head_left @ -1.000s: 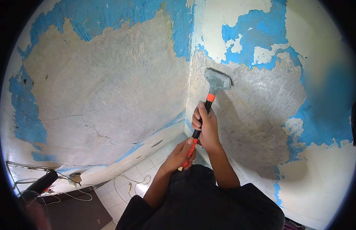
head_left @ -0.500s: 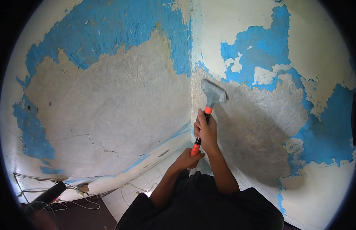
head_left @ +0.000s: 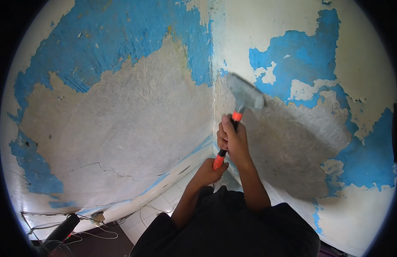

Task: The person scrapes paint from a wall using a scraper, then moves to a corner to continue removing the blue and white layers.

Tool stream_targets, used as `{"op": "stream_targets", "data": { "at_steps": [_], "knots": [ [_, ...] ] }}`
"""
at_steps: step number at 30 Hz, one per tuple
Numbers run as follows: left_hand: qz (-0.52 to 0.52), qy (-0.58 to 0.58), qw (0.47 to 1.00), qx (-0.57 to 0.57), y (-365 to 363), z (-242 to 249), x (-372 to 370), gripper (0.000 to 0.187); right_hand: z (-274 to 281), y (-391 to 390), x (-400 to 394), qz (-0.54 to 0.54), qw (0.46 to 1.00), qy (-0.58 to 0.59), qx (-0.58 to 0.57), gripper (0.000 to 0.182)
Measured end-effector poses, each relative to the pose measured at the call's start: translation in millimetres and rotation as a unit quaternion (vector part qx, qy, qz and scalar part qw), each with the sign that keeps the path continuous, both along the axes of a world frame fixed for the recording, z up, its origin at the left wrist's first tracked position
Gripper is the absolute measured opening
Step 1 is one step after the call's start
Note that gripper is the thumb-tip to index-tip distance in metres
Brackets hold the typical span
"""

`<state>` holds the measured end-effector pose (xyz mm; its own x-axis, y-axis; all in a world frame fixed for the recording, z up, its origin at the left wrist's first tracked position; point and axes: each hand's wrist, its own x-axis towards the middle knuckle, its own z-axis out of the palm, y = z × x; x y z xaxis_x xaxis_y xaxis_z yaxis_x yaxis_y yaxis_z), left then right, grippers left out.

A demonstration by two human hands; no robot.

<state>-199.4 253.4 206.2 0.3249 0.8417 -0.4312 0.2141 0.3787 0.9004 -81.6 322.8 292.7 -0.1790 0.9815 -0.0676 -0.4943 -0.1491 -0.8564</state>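
Observation:
A long-handled wall scraper (head_left: 245,95) with a wide grey head and a black-and-orange handle is gripped in both hands. My right hand (head_left: 232,136) wraps round the upper handle, just below the orange collar. Lower down, my left hand (head_left: 209,172) closes round the orange grip near the handle's end. The blade lies over the right wall (head_left: 292,141), near the corner, where white paint, blue paint (head_left: 299,55) and bare grey plaster meet. My fingers hide part of the handle.
On the left, another wall (head_left: 121,115) shows bare grey plaster with a crack low down and blue paint above. Cables and a socket box (head_left: 97,217) sit at its foot, near a black cylindrical object (head_left: 61,231). Light floor tiles (head_left: 158,205) show below the corner.
The scraper head has moved up and slightly right along the right wall, its blade now at the edge of the blue paint. Both hands have shifted slightly with the handle.

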Motion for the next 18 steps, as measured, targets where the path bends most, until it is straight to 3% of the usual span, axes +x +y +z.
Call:
{"op": "stream_targets", "data": {
  "at_steps": [4,8,10,12,13,16,18],
  "knots": [
    [-0.005,0.004,0.999,0.034,13,20,0,0.037,20,6,4,0.015,1.000,0.004,0.022,0.036],
    [-0.022,0.034,0.999,-0.011,-4,-59,-14,0.034,-52,-2,-3,0.018,0.998,-0.006,-0.063,0.038],
    [-0.025,0.036,0.999,-0.025,-10,-67,-20,0.033,-65,-5,-5,0.019,0.994,-0.006,-0.107,0.040],
    [-0.014,0.078,0.996,-0.036,-9,-19,-17,0.033,-45,1,-8,0.025,0.995,0.003,-0.096,0.041],
    [-0.004,0.033,0.999,-0.043,-8,-27,-22,0.037,-29,3,-9,0.029,0.995,0.006,-0.093,0.042],
    [0.010,0.053,0.999,0.009,-4,25,-20,0.038,25,10,-8,0.056,0.996,0.031,-0.057,0.046],
    [0.008,0.030,0.999,0.027,-4,39,-20,0.037,31,9,-9,0.061,0.996,0.040,-0.046,0.048]
  ]
}}
